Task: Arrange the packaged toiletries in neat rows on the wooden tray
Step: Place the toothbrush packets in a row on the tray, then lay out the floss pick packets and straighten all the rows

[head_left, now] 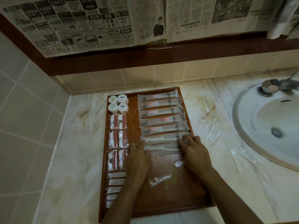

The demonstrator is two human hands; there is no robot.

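Wooden tray (161, 207) holds neat rows; both hands press flat on the near comb packet (163, 147), left hand (137, 160) and right hand (192, 152) spread, gripping nothing. Slippery wrappers might skid, nudging the toothbrush packets (161, 117) askew.
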